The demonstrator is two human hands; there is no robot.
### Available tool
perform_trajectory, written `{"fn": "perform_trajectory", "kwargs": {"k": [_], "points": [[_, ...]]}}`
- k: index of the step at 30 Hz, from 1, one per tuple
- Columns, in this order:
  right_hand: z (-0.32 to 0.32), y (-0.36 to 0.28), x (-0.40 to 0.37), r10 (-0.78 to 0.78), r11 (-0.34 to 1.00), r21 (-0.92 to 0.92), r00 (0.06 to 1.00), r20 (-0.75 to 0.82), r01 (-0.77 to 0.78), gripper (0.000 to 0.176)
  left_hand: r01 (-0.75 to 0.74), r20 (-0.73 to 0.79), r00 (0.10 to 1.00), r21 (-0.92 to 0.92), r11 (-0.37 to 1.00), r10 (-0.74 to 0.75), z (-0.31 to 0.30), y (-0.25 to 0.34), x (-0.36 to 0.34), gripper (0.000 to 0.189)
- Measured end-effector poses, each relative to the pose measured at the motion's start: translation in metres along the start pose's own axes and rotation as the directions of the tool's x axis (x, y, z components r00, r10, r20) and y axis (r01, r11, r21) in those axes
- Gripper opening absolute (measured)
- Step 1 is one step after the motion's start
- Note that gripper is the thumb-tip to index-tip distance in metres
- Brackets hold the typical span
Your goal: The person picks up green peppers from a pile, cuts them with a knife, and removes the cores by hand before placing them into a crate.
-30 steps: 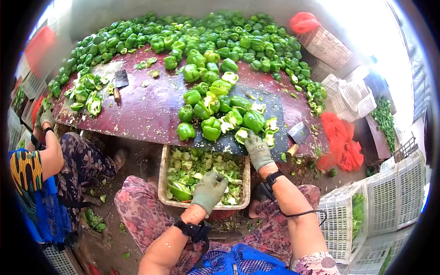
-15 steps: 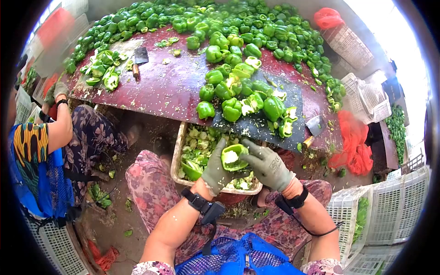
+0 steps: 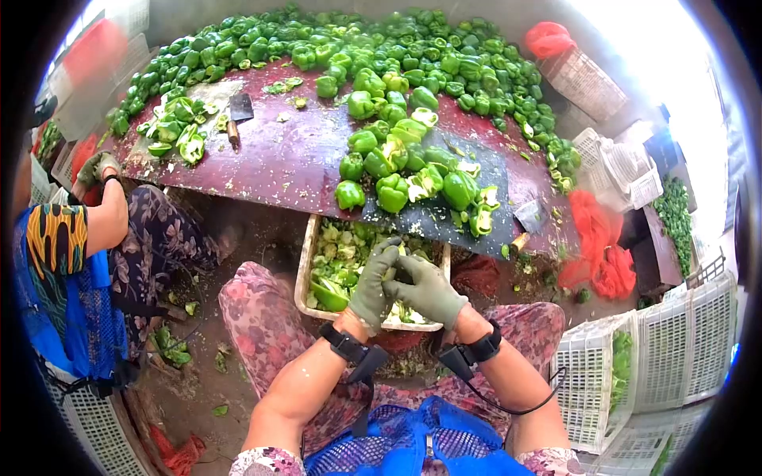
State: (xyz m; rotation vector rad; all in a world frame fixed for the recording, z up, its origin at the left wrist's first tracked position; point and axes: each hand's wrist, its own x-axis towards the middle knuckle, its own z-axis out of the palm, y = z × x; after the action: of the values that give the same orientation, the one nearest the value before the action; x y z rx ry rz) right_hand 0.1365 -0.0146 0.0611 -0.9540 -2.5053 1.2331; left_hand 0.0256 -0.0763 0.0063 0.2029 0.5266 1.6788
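My gloved left hand (image 3: pixel 371 287) and my gloved right hand (image 3: pixel 429 292) meet over a pale crate (image 3: pixel 303 274). Between them is a cut green bell pepper (image 3: pixel 402 249), of which only a sliver shows; the rest is hidden behind my fingers. My left hand wraps its side, and my right fingers are curled in against it. Pepper cores and scraps (image 3: pixel 337 250) lie in the crate below. Just beyond, at the table edge, cut and whole peppers (image 3: pixel 392 193) rest on a dark board (image 3: pixel 496 170).
Green peppers (image 3: pixel 468 67) are heaped across the back of the red table (image 3: pixel 278 163). One cleaver (image 3: pixel 529 216) lies at right, another (image 3: pixel 241 107) at left. A co-worker (image 3: pixel 71 278) sits at my left. White crates (image 3: pixel 603 373) and red netting (image 3: pixel 595 246) are at right.
My right hand has moved left and closed in against my left hand. The pepper's open cut side, visible before, is now mostly covered. The co-worker's hands have shifted slightly.
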Motion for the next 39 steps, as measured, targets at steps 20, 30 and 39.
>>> {"fn": "perform_trajectory", "kwargs": {"k": [20,30,39], "points": [[0.033,0.059,-0.036,0.192,0.908,0.418,0.922,-0.337,-0.036,0.043,-0.118,-0.071,0.992,-0.19,0.975,0.106,-0.001,0.003,0.008,0.031],[0.029,-0.01,-0.019,0.091,0.966,0.258,0.926,-0.367,0.007,0.073,-0.139,0.026,0.99,0.134,0.981,0.137,-0.008,-0.023,0.005,0.029],[-0.009,-0.002,-0.029,-0.305,0.952,-0.217,0.629,-0.715,0.215,0.066,0.042,0.007,0.999,-0.142,0.989,-0.042,0.014,-0.009,0.0,0.036]]}}
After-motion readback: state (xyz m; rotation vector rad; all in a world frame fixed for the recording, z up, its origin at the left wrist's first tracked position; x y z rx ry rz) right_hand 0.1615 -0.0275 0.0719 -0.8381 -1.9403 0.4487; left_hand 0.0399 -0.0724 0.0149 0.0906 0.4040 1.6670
